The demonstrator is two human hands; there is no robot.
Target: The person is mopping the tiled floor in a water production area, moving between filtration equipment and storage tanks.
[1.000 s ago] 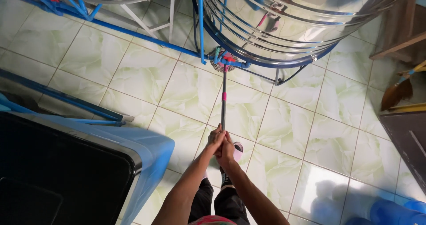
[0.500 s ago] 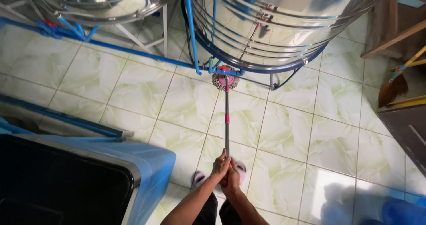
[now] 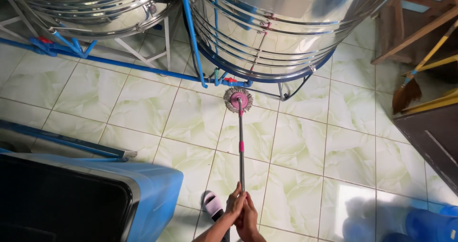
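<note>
A mop with a round grey-and-pink head rests on the pale green floor tiles, just in front of a large steel tank. Its thin metal handle runs straight back toward me. My left hand and my right hand both grip the near end of the handle, pressed side by side at the bottom of the view. A pink slipper on my foot shows just left of my hands.
Two big shiny steel tanks stand on metal frames at the top, with blue pipes along the floor. A blue-edged black appliance fills the lower left. A broom leans at right, and blue containers sit lower right.
The mop head has slid back from under the tank's edge onto the open tiles. My hands stay closed on the handle, and my view has tilted slightly upward.
</note>
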